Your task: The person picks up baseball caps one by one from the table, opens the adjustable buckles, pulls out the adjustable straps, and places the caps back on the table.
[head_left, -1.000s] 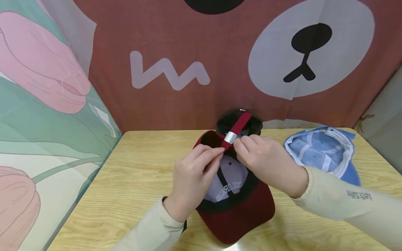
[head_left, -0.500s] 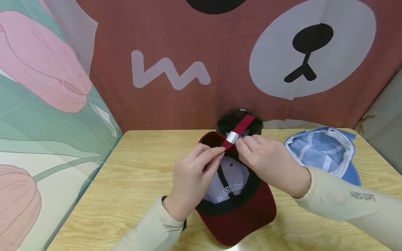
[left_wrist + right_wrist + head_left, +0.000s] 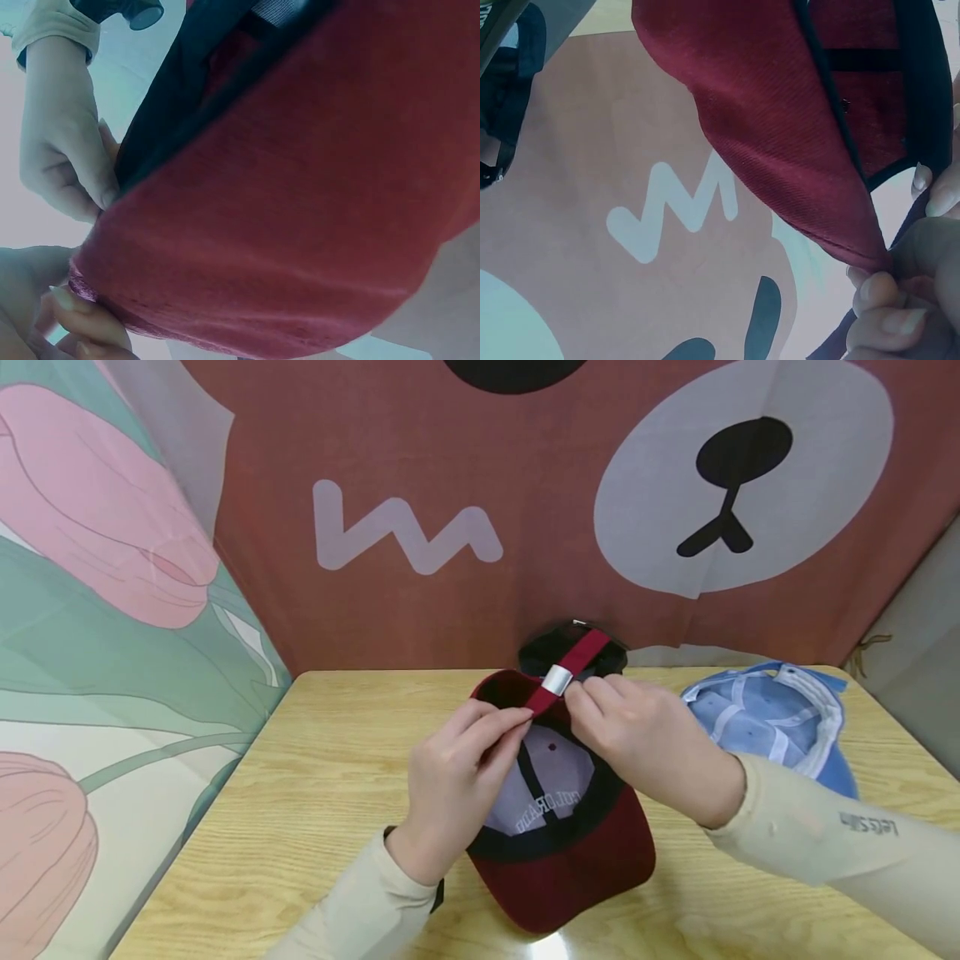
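A dark red baseball cap (image 3: 577, 877) is held with its inside facing up and its brim toward the person; light lettering shows inside the crown. Its red strap (image 3: 587, 652) runs through a silver buckle (image 3: 557, 680), the free end reaching up past it. Thumb and forefinger of my left hand (image 3: 459, 768) pinch the strap just below the buckle. My right hand (image 3: 648, 743), fingers curled, pinches the cap's back edge right beside the buckle. In the right wrist view, the right fingertips (image 3: 881, 296) grip the corner of the red cloth.
Behind the red cap, a black cap (image 3: 536, 653) stands at the table's back edge. A light blue cap (image 3: 780, 714), inside up, lies at the right near the right sleeve. The wooden table (image 3: 322, 793) ends at a printed cloth backdrop (image 3: 420, 618).
The buckle and the strap's free end have shifted slightly up and to the right. Both hands keep their pinch, and the red cap's brim has risen a little.
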The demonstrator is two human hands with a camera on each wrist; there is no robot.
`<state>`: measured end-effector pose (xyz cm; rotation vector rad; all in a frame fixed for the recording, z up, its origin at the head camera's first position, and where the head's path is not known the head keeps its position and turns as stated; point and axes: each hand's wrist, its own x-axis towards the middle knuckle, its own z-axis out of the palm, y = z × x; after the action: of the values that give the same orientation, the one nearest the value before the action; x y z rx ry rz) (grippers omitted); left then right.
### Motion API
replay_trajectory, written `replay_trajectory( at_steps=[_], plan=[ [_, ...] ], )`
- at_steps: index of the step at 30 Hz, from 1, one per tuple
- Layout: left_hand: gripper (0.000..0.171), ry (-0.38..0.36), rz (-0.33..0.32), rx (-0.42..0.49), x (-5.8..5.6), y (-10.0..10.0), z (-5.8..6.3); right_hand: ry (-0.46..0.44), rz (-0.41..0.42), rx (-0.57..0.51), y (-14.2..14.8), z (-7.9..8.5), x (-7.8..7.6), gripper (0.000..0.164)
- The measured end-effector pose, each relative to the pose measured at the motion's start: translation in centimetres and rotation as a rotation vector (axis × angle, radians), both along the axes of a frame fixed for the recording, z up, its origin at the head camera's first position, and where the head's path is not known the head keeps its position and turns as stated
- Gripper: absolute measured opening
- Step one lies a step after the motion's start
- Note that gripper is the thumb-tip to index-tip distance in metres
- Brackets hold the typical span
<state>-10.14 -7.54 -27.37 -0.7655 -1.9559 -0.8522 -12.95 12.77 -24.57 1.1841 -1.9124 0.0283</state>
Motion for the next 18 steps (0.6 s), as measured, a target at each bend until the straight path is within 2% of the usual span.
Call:
replay_trajectory(
  at_steps=[11, 18],
  plan=[
    [0.014, 0.027, 0.009, 0.013, -0.5, 0.0, 0.2, 0.031, 0.014, -0.039, -0.1, 0.2, -0.4, 0.039],
    [0.014, 0.064, 0.042, 0.046, -1.3, 0.2, 0.5, 0.052, 0.034, -0.082, -0.2, 0.5, -1.3, 0.035]
  ],
)
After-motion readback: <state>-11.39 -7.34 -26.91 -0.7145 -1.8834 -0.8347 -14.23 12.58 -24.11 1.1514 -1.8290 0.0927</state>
